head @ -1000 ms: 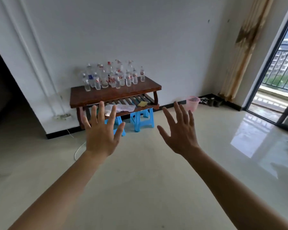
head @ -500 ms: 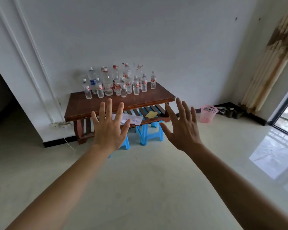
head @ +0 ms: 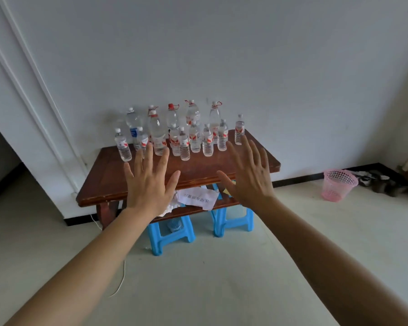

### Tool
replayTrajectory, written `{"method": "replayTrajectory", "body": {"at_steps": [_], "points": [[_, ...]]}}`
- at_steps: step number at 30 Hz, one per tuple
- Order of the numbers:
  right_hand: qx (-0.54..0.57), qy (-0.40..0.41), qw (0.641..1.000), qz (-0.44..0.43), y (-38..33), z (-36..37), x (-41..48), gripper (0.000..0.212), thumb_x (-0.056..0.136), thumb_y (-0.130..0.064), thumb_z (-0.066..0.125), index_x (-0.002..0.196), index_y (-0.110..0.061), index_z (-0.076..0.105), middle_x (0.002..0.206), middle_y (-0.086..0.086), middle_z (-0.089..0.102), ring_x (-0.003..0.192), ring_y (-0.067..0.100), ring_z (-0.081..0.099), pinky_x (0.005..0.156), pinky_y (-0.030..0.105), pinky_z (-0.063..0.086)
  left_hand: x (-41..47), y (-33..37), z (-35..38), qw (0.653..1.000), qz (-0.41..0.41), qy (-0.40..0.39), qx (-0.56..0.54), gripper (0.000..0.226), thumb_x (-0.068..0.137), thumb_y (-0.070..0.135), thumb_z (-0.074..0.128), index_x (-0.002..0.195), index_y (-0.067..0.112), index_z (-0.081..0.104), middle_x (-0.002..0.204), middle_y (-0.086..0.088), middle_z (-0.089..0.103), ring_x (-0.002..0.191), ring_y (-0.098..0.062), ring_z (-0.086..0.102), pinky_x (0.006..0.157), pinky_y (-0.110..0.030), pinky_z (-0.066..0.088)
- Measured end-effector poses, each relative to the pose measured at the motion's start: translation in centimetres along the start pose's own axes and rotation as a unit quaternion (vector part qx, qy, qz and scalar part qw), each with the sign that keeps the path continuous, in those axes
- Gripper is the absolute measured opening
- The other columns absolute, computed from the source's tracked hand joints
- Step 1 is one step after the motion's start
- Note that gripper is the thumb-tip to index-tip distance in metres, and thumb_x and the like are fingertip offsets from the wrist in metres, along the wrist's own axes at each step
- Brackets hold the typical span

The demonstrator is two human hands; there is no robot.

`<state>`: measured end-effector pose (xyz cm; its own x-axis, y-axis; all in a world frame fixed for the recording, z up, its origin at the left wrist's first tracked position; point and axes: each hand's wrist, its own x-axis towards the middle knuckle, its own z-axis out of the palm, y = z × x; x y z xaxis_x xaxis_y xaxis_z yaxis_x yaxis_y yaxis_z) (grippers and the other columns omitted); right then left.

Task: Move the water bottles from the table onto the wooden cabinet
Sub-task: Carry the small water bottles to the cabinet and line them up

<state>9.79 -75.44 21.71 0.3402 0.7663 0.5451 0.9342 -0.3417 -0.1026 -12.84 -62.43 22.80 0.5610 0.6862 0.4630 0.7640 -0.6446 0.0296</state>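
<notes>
Left of the table (head: 104,184), one white cord (head: 120,283) trails across the floor from the wall, so mind your feet as you close in. Your left hand (head: 149,187) hangs in front of the table's near edge with its fingers straight and spread, holding nothing. I judge it is raised to reach, not resting on the wood.

The water bottles (head: 185,147) stand upright on the table's far half, pushed back toward the wall. The near half is bare, so you must reach across it. They overlap, so my count is a best effort: about fourteen, with six tall ones at the back and eight small ones in a loose row before them. One small bottle (head: 239,132) stands alone near the table's far right corner and looks the easiest first pick for your right side. All are on the table, so the job is at its start.

On the table's lower shelf lies one sheet of paper (head: 197,196). Under the table stand two blue stools (head: 170,234), tucked in and likely out of your way.

Your right hand (head: 247,177) is released too, fingers splayed and empty, in front of the table's near right edge. With both hands free you can probably take one small bottle in each.

Right of the table and well apart from it, one pink basket (head: 338,184) sits by the wall, with shoes (head: 382,184) just beyond. The wooden cabinet is not in view, so I cannot tell you which way to carry.
</notes>
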Motion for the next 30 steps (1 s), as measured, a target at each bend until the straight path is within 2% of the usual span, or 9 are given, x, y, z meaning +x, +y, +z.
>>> {"method": "replayTrajectory", "body": {"at_steps": [3,9,13,16,20,26,30], "points": [[0.015,-0.026,1.000,-0.004,-0.6,4.7,5.5,0.085,0.097,-0.067,0.039,0.163,-0.027,0.003,0.170,0.014,0.002,0.156,0.035,0.012,0.124,0.058,0.012,3.7,-2.8,2.6,0.999,-0.041,-0.010,-0.006,0.072,0.097,0.065,0.015,0.158,0.026,0.017,0.166,-0.016,0.010,0.151,-0.039,0.014,0.113,-0.069,0.022],[0.026,-0.054,0.997,-0.057,-4.3,15.1,15.5,0.090,0.097,-0.067,0.043,0.162,-0.025,-0.002,0.170,0.015,0.003,0.155,0.036,0.013,0.125,0.057,0.014,10.8,-12.0,8.9,0.995,-0.090,-0.030,0.018,0.073,0.098,0.065,0.015,0.157,0.023,0.024,0.164,-0.018,0.015,0.149,-0.041,0.018,0.112,-0.069,0.025],[0.026,-0.066,0.996,-0.050,-7.1,20.8,22.1,0.093,0.096,-0.065,0.046,0.162,-0.024,-0.005,0.170,0.016,0.001,0.156,0.036,0.011,0.125,0.056,0.012,16.8,-17.9,13.6,0.993,-0.112,-0.037,0.006,0.076,0.096,0.067,0.008,0.159,0.026,0.013,0.166,-0.014,0.006,0.152,-0.038,0.011,0.116,-0.066,0.020],[0.014,-0.079,0.996,-0.038,-8.5,24.1,27.6,0.093,0.096,-0.069,0.039,0.160,-0.026,-0.014,0.170,0.014,-0.009,0.157,0.035,0.006,0.125,0.054,0.007,21.2,-21.7,16.6,0.992,-0.116,-0.055,-0.003,0.074,0.097,0.067,0.009,0.159,0.026,0.006,0.167,-0.013,0.001,0.152,-0.036,0.006,0.117,-0.065,0.018],[0.039,-0.071,0.997,0.001,-10.3,27.6,33.9,0.091,0.095,-0.070,0.035,0.157,-0.031,-0.020,0.170,0.011,-0.011,0.157,0.032,0.003,0.127,0.053,0.010,27.3,-26.6,19.7,0.991,-0.112,-0.075,-0.010,0.078,0.095,0.068,0.011,0.159,0.026,0.007,0.167,-0.014,0.002,0.153,-0.037,0.005,0.118,-0.064,0.017],[0.056,-0.113,0.992,-0.003,-11.6,35.0,39.2,0.093,0.095,-0.069,0.038,0.161,-0.025,-0.010,0.170,0.012,-0.004,0.157,0.033,0.007,0.126,0.052,0.016,33.8,-30.7,26.0,0.985,-0.130,-0.109,-0.033,0.079,0.092,0.071,0.008,0.159,0.029,0.000,0.167,-0.011,-0.004,0.153,-0.035,0.001,0.119,-0.063,0.016],[0.099,-0.155,0.983,-0.012,-12.1,40.9,43.4,0.097,0.095,-0.065,0.050,0.160,-0.028,-0.013,0.170,0.011,-0.004,0.156,0.034,0.010,0.124,0.054,0.022,37.1,-32.8,30.5,0.979,-0.151,-0.131,-0.031,0.079,0.095,0.070,0.018,0.158,0.029,-0.007,0.167,-0.011,-0.006,0.153,-0.035,0.003,0.118,-0.063,0.017]]}}
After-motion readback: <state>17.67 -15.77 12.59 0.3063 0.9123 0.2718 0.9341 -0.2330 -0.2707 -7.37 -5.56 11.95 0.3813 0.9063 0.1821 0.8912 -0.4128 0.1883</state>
